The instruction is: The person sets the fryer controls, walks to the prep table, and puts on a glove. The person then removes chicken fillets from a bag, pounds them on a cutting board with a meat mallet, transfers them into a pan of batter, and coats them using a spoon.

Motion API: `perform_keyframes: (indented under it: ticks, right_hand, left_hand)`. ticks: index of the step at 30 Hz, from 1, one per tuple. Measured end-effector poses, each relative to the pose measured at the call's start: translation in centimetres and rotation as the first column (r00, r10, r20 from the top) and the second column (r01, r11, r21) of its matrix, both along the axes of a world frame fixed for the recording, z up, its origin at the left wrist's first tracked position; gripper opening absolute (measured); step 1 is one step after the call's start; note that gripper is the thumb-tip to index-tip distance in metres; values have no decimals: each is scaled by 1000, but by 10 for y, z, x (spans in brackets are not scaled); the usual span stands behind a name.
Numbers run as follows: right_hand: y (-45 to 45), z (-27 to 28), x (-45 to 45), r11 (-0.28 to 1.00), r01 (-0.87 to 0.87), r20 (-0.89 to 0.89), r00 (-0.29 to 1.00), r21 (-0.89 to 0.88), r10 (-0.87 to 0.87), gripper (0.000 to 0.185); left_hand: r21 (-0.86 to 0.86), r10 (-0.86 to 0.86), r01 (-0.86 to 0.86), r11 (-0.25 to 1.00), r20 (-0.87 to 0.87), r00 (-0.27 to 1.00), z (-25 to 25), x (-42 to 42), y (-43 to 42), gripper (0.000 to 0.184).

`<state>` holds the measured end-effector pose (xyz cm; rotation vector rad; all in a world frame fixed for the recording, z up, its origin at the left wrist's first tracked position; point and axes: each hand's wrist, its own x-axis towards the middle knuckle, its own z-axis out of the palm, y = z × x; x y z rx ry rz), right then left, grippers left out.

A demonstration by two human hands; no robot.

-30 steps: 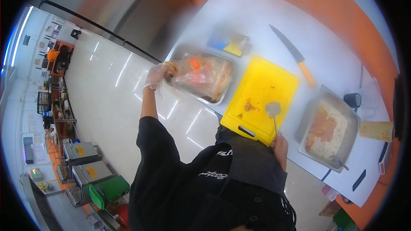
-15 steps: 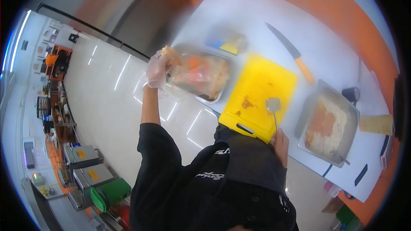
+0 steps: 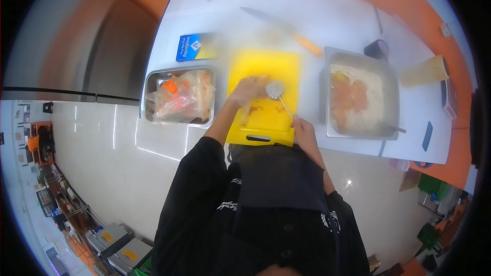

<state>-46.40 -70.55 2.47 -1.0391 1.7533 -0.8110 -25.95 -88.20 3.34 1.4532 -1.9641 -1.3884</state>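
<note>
My left hand [image 3: 247, 91], in a loose clear plastic glove, is over the yellow cutting board [image 3: 284, 66]. Its fingers close on a pale piece of meat [image 3: 262, 78], mostly covered by the hand and blurred. Gripped by its thin handle in my right hand [image 3: 304, 130] is a metal meat mallet [image 3: 274, 90]; its studded square head hangs over the board, right beside the left fingers. Small brown-red scraps lie on the board. Left of it, a metal tray [image 3: 213, 107] contains plastic bags with orange and pale contents.
A deep metal pan [image 3: 327, 71] on the right holds meat pieces on pale flour-like powder. Behind the board lies a knife [image 3: 307, 45] with an orange handle. A blue-yellow glove box [image 3: 189, 47] stands at back left, a beige cup [image 3: 424, 71] at far right.
My left hand has moved from above the tray of bags to the cutting board, carrying the pale piece. The mallet stays in my right hand. The view has turned.
</note>
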Motion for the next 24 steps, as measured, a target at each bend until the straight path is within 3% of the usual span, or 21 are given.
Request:
perform_keyframes:
  ticks: [1,3,6,9,12,15,21,24]
  right_hand:
    - [-2,-4,1,999,16,-29,999,35,-15,48]
    - [-6,-8,-1,995,57,-69,996,77,-52,49]
    - [-10,-9,-7,992,98,-82,992,75,-92,49]
    - [-8,-17,-7,991,109,-5,994,74,-109,50]
    - [-4,-19,-8,982,137,128,980,130,-154,49]
    - [-5,-9,-8,979,155,188,966,136,-179,47]
    - [-3,26,-11,978,203,296,932,54,-210,43]
    - [-2,32,-12,975,221,375,902,23,-213,41]
  left_hand:
    - [-59,4,1,998,80,997,2,-2,-1,37]
    - [42,127,-141,989,232,964,5,1,-6,39]
    - [-109,199,-183,977,163,966,12,7,4,49]
    - [133,166,-173,976,63,984,59,2,14,44]
    - [75,38,-49,996,141,989,47,0,13,40]
    - [4,81,-82,997,168,982,39,-8,13,40]
    - [73,139,-133,988,-95,986,-1,-14,6,45]
    - [251,185,-175,952,-17,983,45,-29,6,46]
